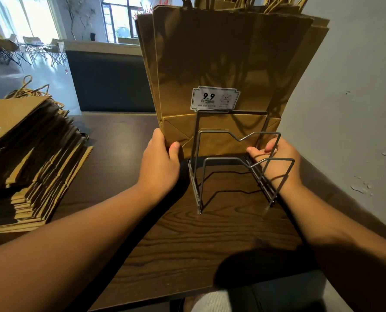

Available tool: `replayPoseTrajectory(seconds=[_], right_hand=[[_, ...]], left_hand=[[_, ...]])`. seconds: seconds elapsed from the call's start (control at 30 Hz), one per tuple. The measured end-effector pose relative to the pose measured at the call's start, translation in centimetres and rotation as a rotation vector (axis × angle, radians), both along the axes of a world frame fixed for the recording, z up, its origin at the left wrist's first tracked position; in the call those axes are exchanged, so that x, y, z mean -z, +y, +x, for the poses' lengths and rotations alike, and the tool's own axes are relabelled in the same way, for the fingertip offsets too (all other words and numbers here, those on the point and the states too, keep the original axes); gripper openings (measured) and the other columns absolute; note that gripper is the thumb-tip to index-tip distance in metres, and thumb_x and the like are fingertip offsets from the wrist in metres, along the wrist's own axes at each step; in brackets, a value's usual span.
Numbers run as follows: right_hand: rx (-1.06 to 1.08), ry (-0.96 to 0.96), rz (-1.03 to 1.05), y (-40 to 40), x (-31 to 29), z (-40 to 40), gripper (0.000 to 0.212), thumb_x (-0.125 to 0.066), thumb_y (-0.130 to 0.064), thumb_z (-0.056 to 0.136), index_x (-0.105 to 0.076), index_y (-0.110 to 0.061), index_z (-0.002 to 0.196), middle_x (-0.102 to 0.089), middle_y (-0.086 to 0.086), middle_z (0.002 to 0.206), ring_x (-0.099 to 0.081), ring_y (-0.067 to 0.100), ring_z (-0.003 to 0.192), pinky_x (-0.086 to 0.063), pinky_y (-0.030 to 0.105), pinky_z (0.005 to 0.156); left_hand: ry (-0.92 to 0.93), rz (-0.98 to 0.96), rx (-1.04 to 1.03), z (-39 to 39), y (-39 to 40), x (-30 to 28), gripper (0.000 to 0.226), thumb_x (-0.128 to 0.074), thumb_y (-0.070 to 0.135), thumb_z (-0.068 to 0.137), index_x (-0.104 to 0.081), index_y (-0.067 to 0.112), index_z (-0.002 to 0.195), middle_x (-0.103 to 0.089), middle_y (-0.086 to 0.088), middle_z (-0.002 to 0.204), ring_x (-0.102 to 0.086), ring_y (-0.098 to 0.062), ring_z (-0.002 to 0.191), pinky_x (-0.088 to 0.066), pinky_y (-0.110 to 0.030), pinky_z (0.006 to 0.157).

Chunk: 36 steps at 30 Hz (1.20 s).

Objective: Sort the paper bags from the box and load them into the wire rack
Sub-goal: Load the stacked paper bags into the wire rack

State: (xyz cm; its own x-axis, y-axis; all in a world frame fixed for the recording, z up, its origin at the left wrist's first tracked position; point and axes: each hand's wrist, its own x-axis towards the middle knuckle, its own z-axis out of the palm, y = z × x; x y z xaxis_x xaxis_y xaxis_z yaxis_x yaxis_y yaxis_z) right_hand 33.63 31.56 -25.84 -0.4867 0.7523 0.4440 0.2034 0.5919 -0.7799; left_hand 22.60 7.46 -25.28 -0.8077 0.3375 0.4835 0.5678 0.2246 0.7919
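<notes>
The loading step is on: the left hand (159, 158) pinches the upright brown paper bags (221, 70) in the grey wire rack (237, 167) on the dark wooden worktop (187, 239), the right hand (275, 158) has its grip curled on a rack wire, and next the bundle needs settling straight.

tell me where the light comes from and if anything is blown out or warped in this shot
Head view: the windows at the back left are blown out white; the upright paper bags carry handle shadows, and the wire rack throws thin shadows onto the wooden table; wide-angle distortion bows the forearms and frame edges.
</notes>
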Motion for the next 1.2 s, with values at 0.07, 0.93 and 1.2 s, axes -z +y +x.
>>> replayPoseTrajectory(seconds=[0.07, 0.93, 1.2], right_hand=[[-0.026, 0.056, -0.066, -0.3, 0.2, -0.2, 0.041, -0.084, -0.025, 0.079, -0.045, -0.018, 0.091, -0.064, 0.007, 0.073, -0.059, 0.015, 0.062, -0.044, 0.011, 0.059], [-0.036, 0.131, 0.047, 0.2, 1.1, -0.7, 0.035, -0.086, -0.028, 0.076, -0.054, -0.022, 0.089, -0.057, -0.01, 0.072, -0.057, 0.006, 0.064, -0.048, 0.021, 0.064], [-0.088, 0.182, 0.009, -0.6, 0.7, -0.4, 0.041, -0.086, -0.024, 0.076, -0.047, -0.034, 0.086, -0.054, -0.01, 0.077, -0.057, 0.006, 0.069, -0.051, 0.021, 0.069]], left_hand=[[-0.006, -0.003, -0.011, -0.4, 0.4, 0.0, 0.017, -0.051, 0.021, 0.104, -0.046, 0.022, 0.121, -0.059, 0.003, 0.116, -0.058, -0.009, 0.105, -0.047, -0.021, 0.084], [-0.039, -0.066, -0.064, -1.3, 1.8, 0.4, 0.015, -0.043, 0.021, 0.106, -0.04, 0.016, 0.12, -0.048, -0.005, 0.12, -0.046, 0.001, 0.087, -0.031, -0.009, 0.067], [-0.012, -0.128, -0.137, -1.3, 1.4, -0.4, 0.023, -0.051, 0.024, 0.103, -0.049, 0.014, 0.124, -0.055, -0.003, 0.118, -0.053, -0.011, 0.1, -0.041, -0.026, 0.081]])
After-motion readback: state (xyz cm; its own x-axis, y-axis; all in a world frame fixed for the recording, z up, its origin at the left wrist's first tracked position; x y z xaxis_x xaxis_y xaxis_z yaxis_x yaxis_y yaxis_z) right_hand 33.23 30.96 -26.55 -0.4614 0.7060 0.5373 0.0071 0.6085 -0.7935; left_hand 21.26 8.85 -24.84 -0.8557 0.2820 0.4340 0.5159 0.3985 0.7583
